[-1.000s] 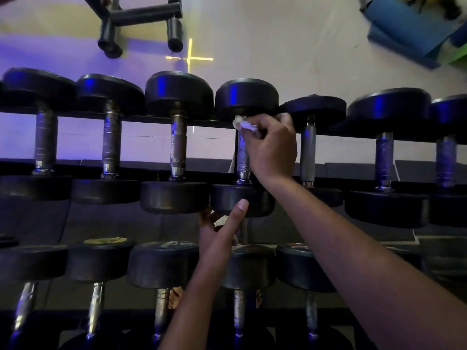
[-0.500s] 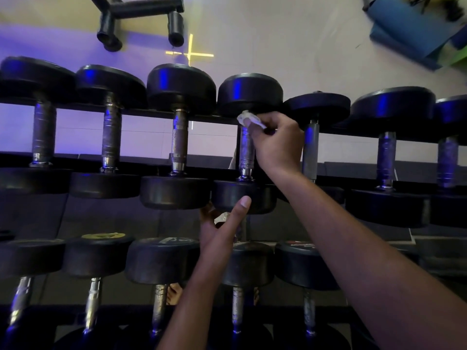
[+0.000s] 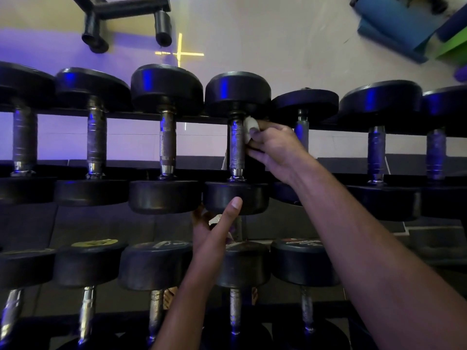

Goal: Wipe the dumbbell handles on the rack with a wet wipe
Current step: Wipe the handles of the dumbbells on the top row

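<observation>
Black dumbbells with knurled metal handles lie in two rows on the rack [image 3: 118, 114]. My right hand [image 3: 275, 147] pinches a white wet wipe [image 3: 250, 127] against the upper right side of the fourth upper dumbbell's handle [image 3: 236, 145]; most of that handle shows bare to the left of my fingers. Below it, my left hand [image 3: 214, 231] is raised under the same dumbbell's near head [image 3: 252, 198]. The thumb touches the head's front, and the curled fingers hold a small white wad [image 3: 216, 219], partly hidden.
More dumbbells flank the wiped one on both sides, such as its left neighbour [image 3: 166, 145]. The lower row [image 3: 154, 266] sits just under my forearms. Beyond the rack are pale floor, a black metal frame [image 3: 121, 8] and blue mats [image 3: 394, 24].
My right hand has come off its wrap around the handle and now sits at the handle's right side, with the wipe at the top. The left hand has stayed put.
</observation>
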A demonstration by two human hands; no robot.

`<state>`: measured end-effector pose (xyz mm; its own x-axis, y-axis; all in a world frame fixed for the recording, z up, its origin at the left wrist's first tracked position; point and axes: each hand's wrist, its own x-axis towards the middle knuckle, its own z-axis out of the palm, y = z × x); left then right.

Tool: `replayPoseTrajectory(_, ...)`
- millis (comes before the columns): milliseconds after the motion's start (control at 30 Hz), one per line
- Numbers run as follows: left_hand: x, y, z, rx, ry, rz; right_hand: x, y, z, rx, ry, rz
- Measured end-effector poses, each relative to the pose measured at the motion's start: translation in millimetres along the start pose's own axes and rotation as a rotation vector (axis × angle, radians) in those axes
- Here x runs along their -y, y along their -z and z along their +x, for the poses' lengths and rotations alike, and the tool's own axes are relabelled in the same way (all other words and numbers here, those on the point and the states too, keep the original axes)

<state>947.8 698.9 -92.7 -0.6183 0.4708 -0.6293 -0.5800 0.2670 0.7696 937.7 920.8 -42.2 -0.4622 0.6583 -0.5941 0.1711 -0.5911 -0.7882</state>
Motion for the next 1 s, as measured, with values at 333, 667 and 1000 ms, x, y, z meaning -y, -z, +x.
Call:
replayPoseTrajectory(333,1.2,2.6,0.5,0.036,0.025,0.019,4.7,-8.5,6.6,-0.088,0.002,-0.104)
replayPoseTrajectory(667,-0.8,1.4,0.6,0.038,0.031,-0.009,-8.8,22.9,-4.8,0.075,-0.027,-0.622)
replayPoseTrajectory(1000,-1.3,1.2,-0.4,0.01,0.033,0.001,15.8,30.3,-26.6,0.326,0.077,-1.224)
